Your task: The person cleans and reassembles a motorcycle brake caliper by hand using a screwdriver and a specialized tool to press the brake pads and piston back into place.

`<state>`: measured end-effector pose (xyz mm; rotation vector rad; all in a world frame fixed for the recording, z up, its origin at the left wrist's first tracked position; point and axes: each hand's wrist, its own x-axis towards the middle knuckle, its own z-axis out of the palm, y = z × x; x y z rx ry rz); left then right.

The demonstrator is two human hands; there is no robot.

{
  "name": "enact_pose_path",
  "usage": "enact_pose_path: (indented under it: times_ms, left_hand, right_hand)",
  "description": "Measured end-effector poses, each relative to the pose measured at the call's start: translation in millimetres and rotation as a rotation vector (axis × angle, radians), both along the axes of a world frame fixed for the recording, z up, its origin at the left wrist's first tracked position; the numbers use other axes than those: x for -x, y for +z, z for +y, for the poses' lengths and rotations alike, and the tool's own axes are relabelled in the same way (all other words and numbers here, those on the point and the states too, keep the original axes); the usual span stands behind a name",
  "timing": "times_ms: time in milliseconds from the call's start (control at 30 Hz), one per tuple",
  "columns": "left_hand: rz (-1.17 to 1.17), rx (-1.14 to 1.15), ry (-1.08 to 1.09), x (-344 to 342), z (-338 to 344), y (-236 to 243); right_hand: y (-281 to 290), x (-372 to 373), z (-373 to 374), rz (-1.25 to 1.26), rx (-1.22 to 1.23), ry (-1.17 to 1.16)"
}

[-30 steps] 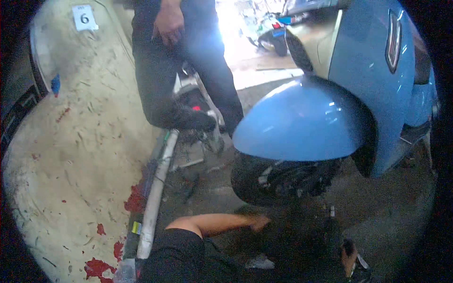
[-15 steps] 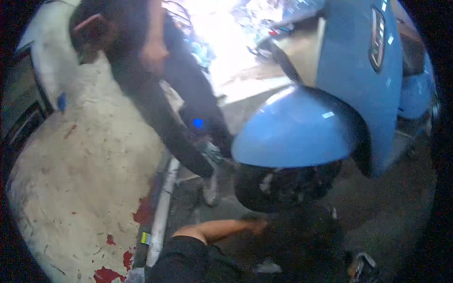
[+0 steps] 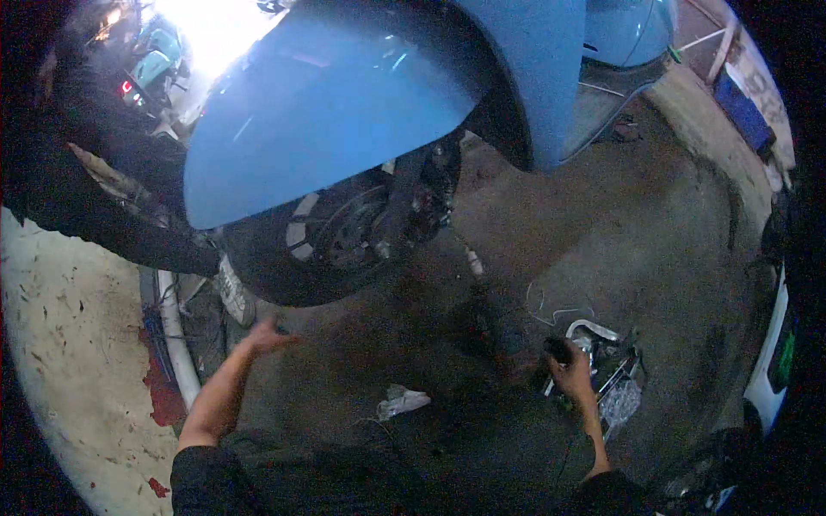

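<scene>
Below the front tyre of a light blue scooter, my left hand (image 3: 274,335) hangs over the floor with fingers stretched out and nothing visible in it. The scooter's rounded front fender (image 3: 318,129) covers the upper part of the front wheel (image 3: 335,236). My right hand (image 3: 571,375) is to the right, closed around a small dark object (image 3: 557,348) whose kind I cannot make out. Right beside that hand, curved chrome metal parts (image 3: 594,330) lie on the floor, partly in transparent plastic wrap (image 3: 621,401).
Another person's dark trouser leg (image 3: 112,232) and light shoe (image 3: 232,292) are close to the wheel. A worn pale surface with red patches (image 3: 77,344) and a white pipe (image 3: 175,335) run along the left. Crumpled plastic (image 3: 401,402) lies near my knees; a blue box (image 3: 744,112) stands far right.
My view has swung down and right, so the scooter's fender and wheel appear further left. My right hand and the chrome parts have come into sight. My left hand's fingers now show.
</scene>
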<state>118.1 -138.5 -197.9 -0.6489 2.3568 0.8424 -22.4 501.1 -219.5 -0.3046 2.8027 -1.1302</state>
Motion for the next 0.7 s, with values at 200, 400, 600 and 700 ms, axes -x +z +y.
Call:
enact_pose_path:
  times_ms: [200, 400, 600, 700]
  left_hand:
    - [1.159, -0.057, 0.339, 17.3, -3.4, 115.6]
    - [1.137, 0.339, 0.211, 81.6, 77.8, 144.1]
    - [1.248, 0.485, 0.061, 75.7, 59.6, 141.4]
    - [1.242, 0.446, 0.101, 81.7, 65.8, 145.1]
  right_hand:
    - [2.4, 18.1, -36.9, -0.161, 0.218, 0.041]
    - [-3.2, 36.2, -56.1, -0.084, 0.196, 0.138]
    - [-3.6, 32.1, -61.1, -0.012, 0.265, 0.164]
    - [-2.8, 27.2, -54.6, -0.035, 0.217, 0.119]
